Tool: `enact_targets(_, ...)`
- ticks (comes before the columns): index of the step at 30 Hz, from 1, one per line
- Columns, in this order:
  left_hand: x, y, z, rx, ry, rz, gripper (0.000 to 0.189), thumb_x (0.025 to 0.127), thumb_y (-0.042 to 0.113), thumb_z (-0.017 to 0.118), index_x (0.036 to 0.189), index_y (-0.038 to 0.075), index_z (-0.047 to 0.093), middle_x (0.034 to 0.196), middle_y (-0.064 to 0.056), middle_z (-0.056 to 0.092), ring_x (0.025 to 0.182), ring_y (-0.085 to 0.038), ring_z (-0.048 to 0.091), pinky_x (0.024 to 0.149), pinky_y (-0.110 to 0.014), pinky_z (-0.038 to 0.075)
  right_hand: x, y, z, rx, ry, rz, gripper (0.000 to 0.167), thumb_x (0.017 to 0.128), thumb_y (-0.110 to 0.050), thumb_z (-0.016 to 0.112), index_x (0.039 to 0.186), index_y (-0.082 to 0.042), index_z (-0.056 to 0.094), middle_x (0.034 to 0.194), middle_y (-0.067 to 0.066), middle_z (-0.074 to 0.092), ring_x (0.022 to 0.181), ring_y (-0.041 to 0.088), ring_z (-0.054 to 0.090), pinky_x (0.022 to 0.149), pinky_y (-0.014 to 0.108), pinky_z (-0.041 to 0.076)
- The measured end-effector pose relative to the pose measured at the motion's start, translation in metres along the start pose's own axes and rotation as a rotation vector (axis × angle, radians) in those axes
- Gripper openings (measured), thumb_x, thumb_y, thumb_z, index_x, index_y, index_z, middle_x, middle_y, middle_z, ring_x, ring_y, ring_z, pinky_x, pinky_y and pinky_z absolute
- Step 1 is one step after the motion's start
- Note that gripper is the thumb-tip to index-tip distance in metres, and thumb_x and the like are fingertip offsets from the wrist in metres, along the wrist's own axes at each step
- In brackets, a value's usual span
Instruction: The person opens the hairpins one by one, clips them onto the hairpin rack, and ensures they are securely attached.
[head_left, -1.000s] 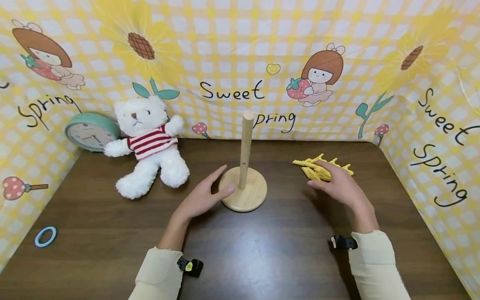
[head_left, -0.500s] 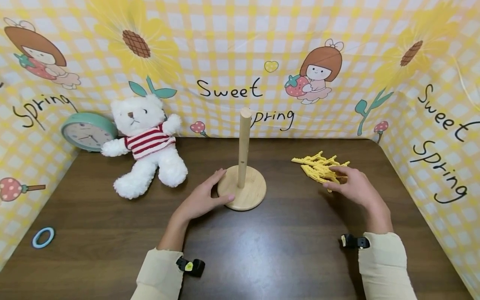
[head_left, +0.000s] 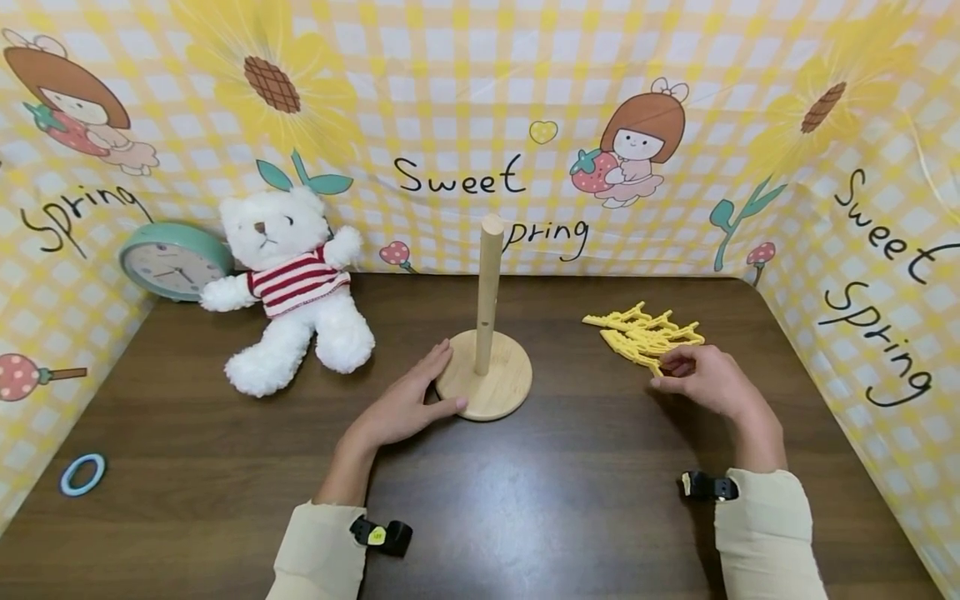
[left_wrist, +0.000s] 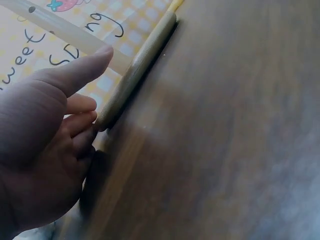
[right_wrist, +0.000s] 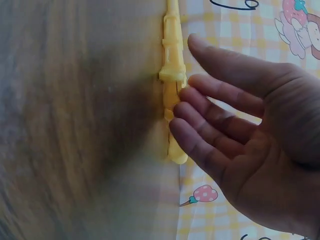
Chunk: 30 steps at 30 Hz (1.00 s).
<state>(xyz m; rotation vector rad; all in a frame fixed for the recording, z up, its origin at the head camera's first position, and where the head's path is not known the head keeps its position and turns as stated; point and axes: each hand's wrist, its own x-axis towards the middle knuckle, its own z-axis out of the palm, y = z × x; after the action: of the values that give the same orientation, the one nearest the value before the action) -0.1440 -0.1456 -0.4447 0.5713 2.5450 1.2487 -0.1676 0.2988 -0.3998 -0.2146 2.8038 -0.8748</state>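
Note:
My left hand [head_left: 401,400] rests at the left side of a round wooden base [head_left: 510,392] with an upright wooden post [head_left: 490,292]. In the left wrist view its fingertips meet the base's edge [left_wrist: 140,70], the thumb standing apart from the fingers. Over at the right, my right hand [head_left: 708,379] is at the near end of a pile of yellow branch-shaped pieces [head_left: 637,337]. Its fingertips touch or nearly touch the yellow pieces [right_wrist: 173,50] in the right wrist view; a gap shows between thumb and fingers.
A white teddy bear [head_left: 296,283] in a striped shirt leans at the back left, beside a green clock [head_left: 176,262]. A light blue ring [head_left: 82,475] lies near the table's left edge. Patterned cloth [head_left: 450,100] walls the back and sides.
My right hand has drawn back to the right from above the yellow pieces and lowered to their near end, thumb and fingers closer together. The left hand has settled against the base.

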Motion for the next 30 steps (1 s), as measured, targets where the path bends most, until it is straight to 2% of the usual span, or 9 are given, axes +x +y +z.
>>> enact_targets(5,-0.0016,-0.0014,0.0004,0.038,-0.015,0.027,0.088,0.096,0.038,0.071,0.159,-0.002,0.024,0.169,-0.013,0.011,0.155,-0.03,0.006,0.122,-0.055,0.015,0.0023,0.0014,0.0041,-0.025,0.009,0.002,0.041,0.086,-0.023,0.083,0.111,0.006,0.068,0.099,0.016,0.071,0.092,0.029,0.067,0.08,0.042,0.054)
enact_targets(12,-0.0045,-0.0017,-0.0003,0.126,-0.046,0.052,0.082,0.101,0.034,0.064,0.16,-0.002,0.02,0.168,-0.015,0.007,0.155,-0.031,0.003,0.123,-0.054,0.011,0.0047,0.0001,0.0061,-0.03,0.025,0.041,0.049,0.086,-0.021,0.082,0.119,0.011,0.064,0.106,0.023,0.069,0.098,0.037,0.067,0.084,0.052,0.055)
enact_targets(16,-0.0047,-0.0007,-0.0005,0.15,-0.051,0.072,0.08,0.102,0.031,0.063,0.159,-0.004,0.02,0.168,-0.016,0.007,0.155,-0.031,0.004,0.124,-0.051,0.009,0.0064,-0.0003,0.0061,-0.052,0.019,0.045,0.047,0.086,-0.019,0.082,0.118,0.011,0.065,0.105,0.023,0.069,0.097,0.038,0.067,0.085,0.053,0.054)
enact_targets(22,-0.0042,-0.0019,0.0015,0.16,-0.04,0.093,0.08,0.102,0.031,0.063,0.159,-0.004,0.02,0.168,-0.017,0.008,0.155,-0.03,0.005,0.125,-0.048,0.007,0.008,-0.0002,0.0057,-0.076,0.029,0.033,0.039,0.085,-0.018,0.082,0.11,0.008,0.067,0.097,0.018,0.071,0.093,0.034,0.066,0.083,0.053,0.052)
enact_targets(30,-0.0041,-0.0027,0.0023,0.157,-0.035,0.098,0.08,0.102,0.03,0.064,0.159,-0.004,0.02,0.168,-0.017,0.009,0.155,-0.031,0.006,0.125,-0.047,0.007,0.0067,0.0004,0.0063,-0.05,0.028,0.043,0.042,0.086,-0.021,0.082,0.113,0.008,0.067,0.104,0.023,0.072,0.101,0.04,0.067,0.086,0.053,0.054)
